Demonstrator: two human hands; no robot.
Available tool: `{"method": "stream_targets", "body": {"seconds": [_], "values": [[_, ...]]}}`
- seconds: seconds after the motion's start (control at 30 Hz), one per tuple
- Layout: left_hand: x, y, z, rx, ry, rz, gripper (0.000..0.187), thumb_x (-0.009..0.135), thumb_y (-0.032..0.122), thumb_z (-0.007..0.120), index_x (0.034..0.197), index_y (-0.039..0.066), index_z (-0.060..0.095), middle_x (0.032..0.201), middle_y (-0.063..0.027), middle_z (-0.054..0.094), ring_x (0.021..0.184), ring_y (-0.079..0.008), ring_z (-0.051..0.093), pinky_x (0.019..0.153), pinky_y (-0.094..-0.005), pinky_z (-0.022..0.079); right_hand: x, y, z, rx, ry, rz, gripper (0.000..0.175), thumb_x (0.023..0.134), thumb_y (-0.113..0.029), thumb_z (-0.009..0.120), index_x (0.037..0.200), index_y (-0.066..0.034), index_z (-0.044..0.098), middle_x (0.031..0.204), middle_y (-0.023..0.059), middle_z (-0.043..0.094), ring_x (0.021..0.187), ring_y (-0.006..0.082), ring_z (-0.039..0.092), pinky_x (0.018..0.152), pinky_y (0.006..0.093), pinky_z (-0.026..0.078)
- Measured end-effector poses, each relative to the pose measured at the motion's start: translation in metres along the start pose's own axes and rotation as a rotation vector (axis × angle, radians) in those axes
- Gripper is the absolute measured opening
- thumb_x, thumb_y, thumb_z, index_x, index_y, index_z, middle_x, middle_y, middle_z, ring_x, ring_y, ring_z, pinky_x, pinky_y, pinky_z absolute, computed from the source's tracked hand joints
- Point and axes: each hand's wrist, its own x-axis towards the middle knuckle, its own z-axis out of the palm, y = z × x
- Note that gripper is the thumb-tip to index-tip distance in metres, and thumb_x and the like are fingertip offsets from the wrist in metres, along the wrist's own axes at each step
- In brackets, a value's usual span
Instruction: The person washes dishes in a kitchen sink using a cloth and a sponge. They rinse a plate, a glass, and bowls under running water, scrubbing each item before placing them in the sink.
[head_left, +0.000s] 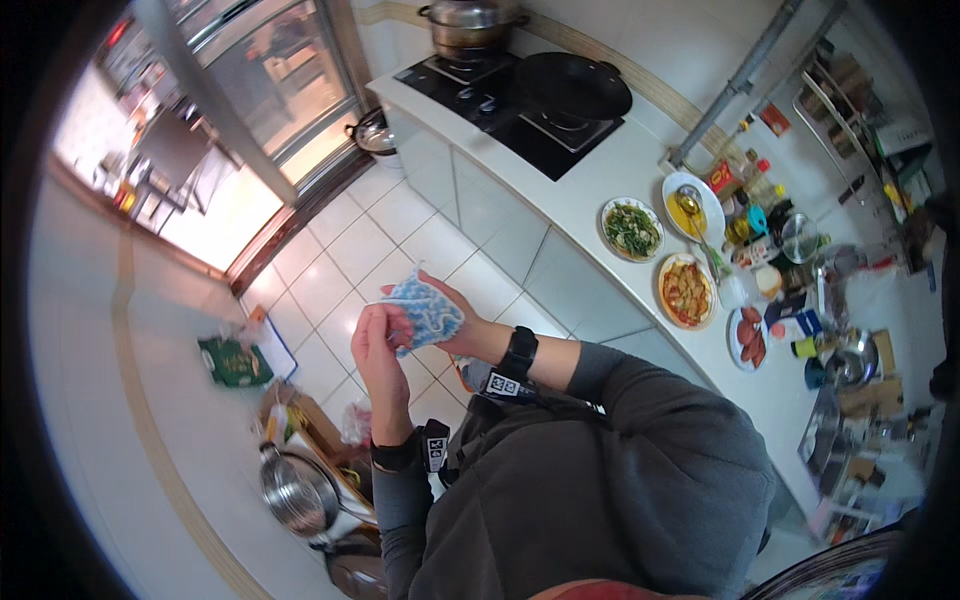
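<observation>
A blue and white knitted-looking cloth (429, 309) is held between my two hands, above the tiled floor and in front of my body. My left hand (380, 337) pinches its near-left edge, the fingers curled over it. Behind and beneath the cloth lies my right hand (459, 319), supporting it with the palm; part of that hand is hidden by the fabric. Each wrist wears a black strap with a printed tag.
Along the counter (555, 195) stand a gas hob (487, 112) with a black wok (574, 84) and a steel steamer pot (469, 30), plus a plate of greens (632, 229) and other dishes. Opposite, a steel pot (298, 491) sits on a shelf. A doorway opens ahead.
</observation>
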Motion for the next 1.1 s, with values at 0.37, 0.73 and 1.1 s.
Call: {"method": "stream_targets", "body": {"seconds": [0.37,0.73,1.1], "values": [[0.161,0.025,-0.054,0.591,-0.114,0.348,0.019,0.085,0.011,0.051,0.102,0.003,0.054,0.1,-0.0063,0.053,0.095,-0.0164,0.049,0.084,-0.0288,0.037,0.119,-0.056,-0.022,-0.235,0.248,-0.201,0.054,0.09,-0.046,0.037,0.123,-0.0033,0.044,0.112,0.0082,0.054,0.103,0.0155,0.053,0.087,0.0281,0.042],[0.259,-0.041,-0.023,0.793,-1.11,0.624,0.029,0.075,0.012,0.063,0.103,0.003,0.058,0.11,-0.0134,0.054,0.105,-0.0275,0.048,0.09,-0.0355,0.035,0.094,-0.06,-0.029,0.005,0.568,-0.652,0.046,0.086,-0.049,0.047,0.111,-0.0108,0.049,0.095,0.003,0.055,0.084,0.012,0.056,0.069,0.0251,0.046],[0.272,-0.074,0.031,0.225,-1.088,-0.321,0.03,0.09,0.02,0.042,0.107,-0.002,0.053,0.099,-0.0088,0.058,0.089,-0.0166,0.055,0.078,-0.0285,0.044,0.036,-0.044,-0.033,-0.935,1.275,-0.887,0.026,0.083,-0.022,0.056,0.093,0.0017,0.053,0.077,0.0034,0.053,0.071,0.01,0.045,0.064,0.0267,0.039]]}}
